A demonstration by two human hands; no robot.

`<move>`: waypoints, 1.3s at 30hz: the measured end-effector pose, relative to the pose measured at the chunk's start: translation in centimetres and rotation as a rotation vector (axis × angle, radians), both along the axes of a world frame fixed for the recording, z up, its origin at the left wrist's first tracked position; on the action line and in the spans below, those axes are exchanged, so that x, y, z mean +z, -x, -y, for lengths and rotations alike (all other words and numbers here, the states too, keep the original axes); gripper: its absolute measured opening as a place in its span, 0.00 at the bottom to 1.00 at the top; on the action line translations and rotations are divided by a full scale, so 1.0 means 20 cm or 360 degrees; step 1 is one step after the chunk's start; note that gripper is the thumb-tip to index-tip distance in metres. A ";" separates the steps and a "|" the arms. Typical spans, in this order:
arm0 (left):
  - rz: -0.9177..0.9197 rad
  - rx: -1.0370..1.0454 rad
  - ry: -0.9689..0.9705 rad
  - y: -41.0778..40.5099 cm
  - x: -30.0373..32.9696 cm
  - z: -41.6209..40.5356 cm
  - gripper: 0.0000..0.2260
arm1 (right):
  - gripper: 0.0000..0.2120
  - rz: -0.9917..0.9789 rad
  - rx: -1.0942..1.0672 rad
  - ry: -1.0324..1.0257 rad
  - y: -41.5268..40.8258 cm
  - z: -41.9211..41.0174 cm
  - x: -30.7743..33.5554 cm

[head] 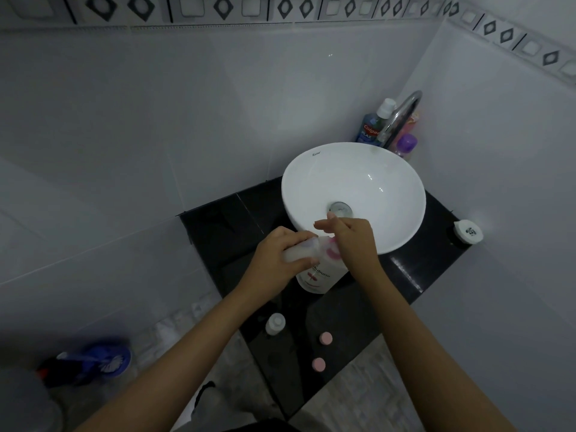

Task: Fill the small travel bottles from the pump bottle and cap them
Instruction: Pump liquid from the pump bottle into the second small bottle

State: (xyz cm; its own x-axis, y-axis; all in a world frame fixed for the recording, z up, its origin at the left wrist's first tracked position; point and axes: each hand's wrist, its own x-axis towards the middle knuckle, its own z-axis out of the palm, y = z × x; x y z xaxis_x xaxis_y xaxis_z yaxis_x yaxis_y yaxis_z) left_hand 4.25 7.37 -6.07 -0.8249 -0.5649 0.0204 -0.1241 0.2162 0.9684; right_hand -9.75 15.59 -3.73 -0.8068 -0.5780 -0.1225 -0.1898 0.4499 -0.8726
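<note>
A white pump bottle with a pink pump head stands on the black counter in front of the basin. My left hand holds a small translucent travel bottle tilted against the pump's spout. My right hand rests on top of the pump head, fingers partly spread, and hides most of it. A second small travel bottle stands uncapped nearer me on the counter. Two pink caps lie beside it.
A white round basin with a chrome tap fills the counter's far side. Mouthwash and a purple-capped bottle stand behind it. A white round container sits at the right edge. A blue toilet brush stands on the floor.
</note>
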 end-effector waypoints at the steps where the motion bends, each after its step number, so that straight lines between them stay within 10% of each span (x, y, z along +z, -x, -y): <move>1: 0.0005 0.0002 0.0014 0.00 0.00 0.00 0.18 | 0.17 0.0011 -0.0013 0.0005 0.00 0.00 -0.01; 39: -0.0094 0.0060 -0.0063 0.08 -0.04 0.00 0.16 | 0.17 0.0003 -0.0043 -0.0001 0.01 0.02 0.03</move>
